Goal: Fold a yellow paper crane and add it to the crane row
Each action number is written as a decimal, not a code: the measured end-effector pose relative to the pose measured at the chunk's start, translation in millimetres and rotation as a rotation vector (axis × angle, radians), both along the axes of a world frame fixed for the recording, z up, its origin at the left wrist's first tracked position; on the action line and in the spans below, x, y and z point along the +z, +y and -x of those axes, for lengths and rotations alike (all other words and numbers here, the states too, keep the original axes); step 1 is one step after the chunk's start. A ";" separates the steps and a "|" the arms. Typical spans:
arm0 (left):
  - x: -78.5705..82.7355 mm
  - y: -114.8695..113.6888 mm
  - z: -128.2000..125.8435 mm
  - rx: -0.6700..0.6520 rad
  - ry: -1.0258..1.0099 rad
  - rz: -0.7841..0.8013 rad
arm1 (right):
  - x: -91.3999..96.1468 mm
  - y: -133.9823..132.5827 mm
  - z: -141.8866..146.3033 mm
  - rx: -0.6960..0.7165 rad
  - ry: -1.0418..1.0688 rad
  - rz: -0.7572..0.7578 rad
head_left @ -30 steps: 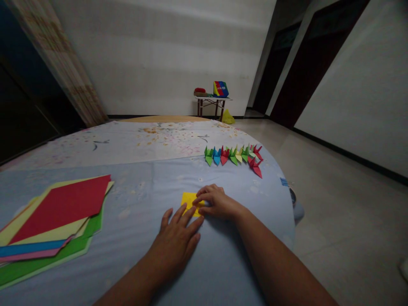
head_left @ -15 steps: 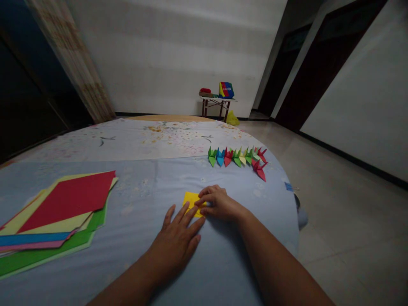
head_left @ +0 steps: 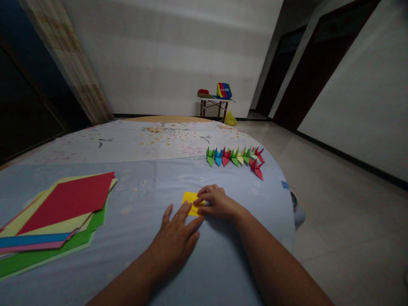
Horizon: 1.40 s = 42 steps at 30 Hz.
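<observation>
A small folded square of yellow paper (head_left: 189, 197) lies flat on the blue part of the tablecloth, in front of me. My left hand (head_left: 178, 236) rests with fingers spread, its fingertips on the paper's lower left part. From the right, my right hand (head_left: 218, 202) curls its fingers and thumb together at the paper's right edge, pinching it and covering that side. Beyond my hands stands a row of folded paper cranes (head_left: 236, 157) in green, blue, red and pale yellow. One red crane (head_left: 256, 169) sits nearer to me.
A stack of coloured paper sheets (head_left: 70, 202) lies at the left on the round table. A blue clip (head_left: 285, 185) grips the cloth at the right edge. Against the far wall, a small side table (head_left: 216, 100) holds a colourful box (head_left: 224, 90).
One finger of my left hand has drawn back or bent, showing more of the yellow paper. My right hand stays at the paper's right edge. The view has shifted slightly.
</observation>
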State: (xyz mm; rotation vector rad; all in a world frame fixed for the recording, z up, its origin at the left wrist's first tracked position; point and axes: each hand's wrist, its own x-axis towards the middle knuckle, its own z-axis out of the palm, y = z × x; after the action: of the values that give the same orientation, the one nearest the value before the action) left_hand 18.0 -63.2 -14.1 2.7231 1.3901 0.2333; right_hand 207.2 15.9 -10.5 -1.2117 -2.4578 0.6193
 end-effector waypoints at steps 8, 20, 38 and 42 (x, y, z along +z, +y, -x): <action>0.2 -4.3 -3.7 0.034 0.059 -0.031 | -10.0 -0.7 10.4 -0.108 0.026 -0.055; -4.0 -11.7 -11.4 0.227 0.037 -0.028 | -8.4 0.2 9.6 -0.094 0.001 -0.043; -2.5 -6.8 -5.7 0.236 0.047 -0.036 | -3.5 -0.9 6.4 -0.094 0.021 0.013; -0.4 -6.2 -4.2 0.229 0.045 0.017 | -4.7 0.1 5.6 -0.089 0.035 0.010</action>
State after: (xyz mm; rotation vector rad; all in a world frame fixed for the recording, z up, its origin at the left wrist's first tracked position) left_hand 22.1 -69.5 -14.5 2.5683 1.7088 0.1727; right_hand 201.6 16.0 -15.2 -1.2957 -2.3603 0.6232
